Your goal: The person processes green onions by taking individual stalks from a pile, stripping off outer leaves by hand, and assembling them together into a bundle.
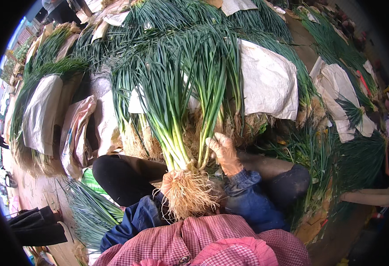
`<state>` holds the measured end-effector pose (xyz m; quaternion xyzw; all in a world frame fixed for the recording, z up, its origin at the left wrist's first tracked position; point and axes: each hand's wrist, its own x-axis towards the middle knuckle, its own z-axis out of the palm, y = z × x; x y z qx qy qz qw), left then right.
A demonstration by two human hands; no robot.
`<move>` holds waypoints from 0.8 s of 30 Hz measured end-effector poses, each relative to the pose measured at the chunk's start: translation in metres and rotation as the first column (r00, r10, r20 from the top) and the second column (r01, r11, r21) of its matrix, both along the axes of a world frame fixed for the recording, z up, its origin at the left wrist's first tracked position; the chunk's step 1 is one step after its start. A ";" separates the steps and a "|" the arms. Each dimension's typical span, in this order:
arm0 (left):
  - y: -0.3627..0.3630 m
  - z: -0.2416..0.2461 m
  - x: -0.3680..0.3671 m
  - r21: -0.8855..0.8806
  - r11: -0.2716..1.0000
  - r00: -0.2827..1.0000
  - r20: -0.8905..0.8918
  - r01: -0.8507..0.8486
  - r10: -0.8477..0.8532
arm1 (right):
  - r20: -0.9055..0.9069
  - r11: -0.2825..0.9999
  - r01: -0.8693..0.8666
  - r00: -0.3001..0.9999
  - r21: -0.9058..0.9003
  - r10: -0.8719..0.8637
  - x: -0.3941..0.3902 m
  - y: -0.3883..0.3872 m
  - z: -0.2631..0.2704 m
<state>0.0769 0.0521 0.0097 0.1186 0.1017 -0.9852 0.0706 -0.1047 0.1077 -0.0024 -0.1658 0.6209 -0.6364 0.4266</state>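
My left hand [168, 181], partly hidden by pale roots, grips a bunch of green onions [174, 133] at its base, close in front of my checked apron. The bunch stands nearly upright, its long green leaves pointing away from me and its stringy roots [191, 196] hanging towards me. My right hand [226, 153], in a tan glove, is curled at the right side of the bunch. Its fingertips meet or nearly meet an outer stalk [203, 146]; whether they pinch it is unclear. Both forearms wear dark blue sleeves.
Green onions with roots [136, 139] stand in rows ahead, partly under white woven sacks [267, 79]. Loose leaves [300, 146] lie at the right, and more onions [91, 206] at the left. A person's dark-clad leg [36, 226] is at the lower left; another person's arm [367, 196] reaches in from the right.
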 end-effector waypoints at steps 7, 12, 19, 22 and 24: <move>-0.002 0.024 -0.006 -0.010 0.994 0.969 0.225 0.105 -0.101 | 0.108 0.990 -0.119 0.988 0.075 0.110 -0.003 -0.007 0.004; -0.001 0.029 -0.008 -0.060 0.991 0.961 0.258 0.118 -0.099 | 0.496 0.961 -0.238 0.823 -0.142 0.277 -0.015 0.001 0.029; 0.001 0.017 -0.012 0.072 0.993 0.990 0.101 0.091 -0.098 | 0.189 0.995 -0.071 0.978 -0.064 0.082 -0.014 -0.015 0.003; -0.004 0.014 -0.015 0.045 0.989 0.980 0.138 0.140 -0.145 | -0.515 0.995 0.028 0.857 0.099 0.027 0.000 -0.026 -0.021; -0.010 0.002 -0.010 -0.061 0.973 0.943 0.269 0.222 -0.198 | -0.214 0.998 -0.049 0.976 -0.036 0.040 0.008 -0.007 -0.009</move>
